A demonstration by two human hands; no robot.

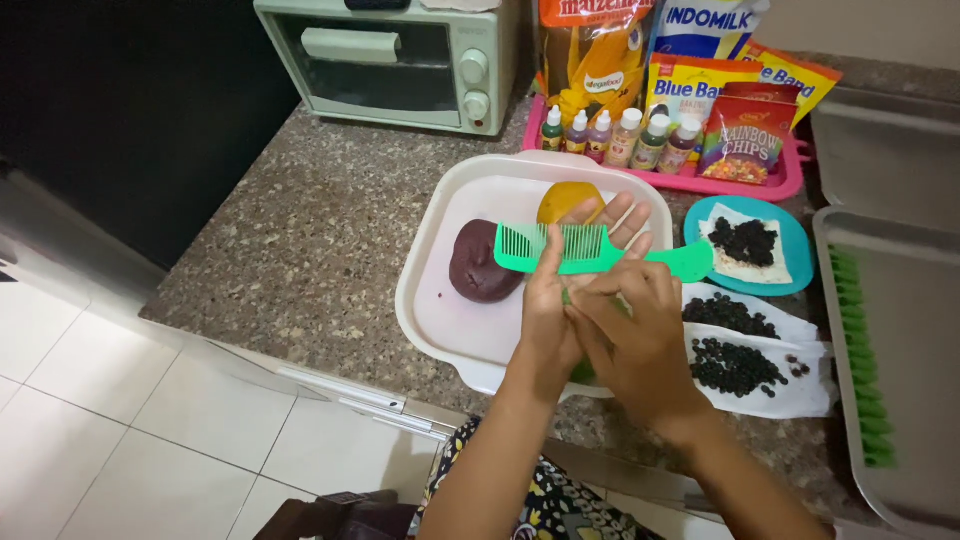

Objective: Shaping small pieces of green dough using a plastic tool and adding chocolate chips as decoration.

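Fig. 1. Head view, read from near to far. I see my left hand (560, 300) held palm-up with fingers spread flat, and my right hand (635, 335) curled over its heel, fingertips pressing down. Between the two palms a small piece of green dough (583, 372) shows only as a sliver at the lower edge; I judge it soft, light and slightly tacky, so it should be cupped and rolled, not squeezed hard. One green comb (590, 250) lies across the left fingers, teeth pointing away from me, its handle reaching to the right above the right hand; it looks like stiff, light plastic, best taken by the handle, since the teeth are thin. I cannot tell whether a thumb pins it.

Under both hands sits one white tray (430, 300). On it, just left of the left hand, rests one dark purple dough ball (478, 262); just beyond the fingertips, one orange dough ball (565, 200). Both seem soft and easily dented.

To the right of the right hand, one sheet of white paper (800, 395) carries two heaps of small dark chips; beyond it, one teal plate (795, 240) holds a third heap on paper.

Farther off, one pink tray (740, 183) holds six small dropper bottles (620, 135) and several bright packets. Far left of it stands one pale green oven (395, 60). At the far right lie two grey baking trays (900, 330).
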